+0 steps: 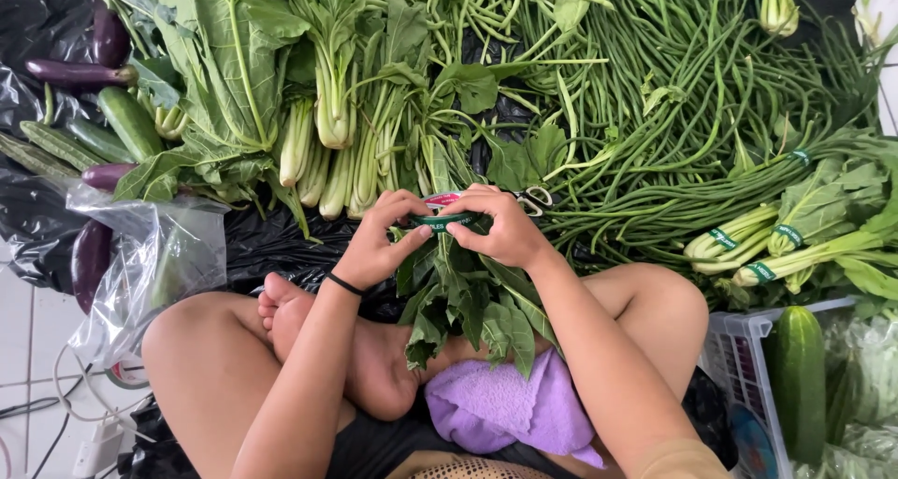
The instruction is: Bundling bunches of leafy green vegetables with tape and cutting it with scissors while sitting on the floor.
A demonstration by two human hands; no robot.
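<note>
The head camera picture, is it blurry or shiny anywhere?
Head view: mostly sharp, in soft even daylight with faint shadows; the hands, left hand and right hand, and the leaf bunch look crisp; glare glints on the clear bag and black plastic; edges bend slightly.

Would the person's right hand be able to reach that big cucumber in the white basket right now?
Probably not at once: the right hand is busy holding the bundle of greens. Once freed, nothing lies over the cucumber in the white basket beside the right knee.
</note>
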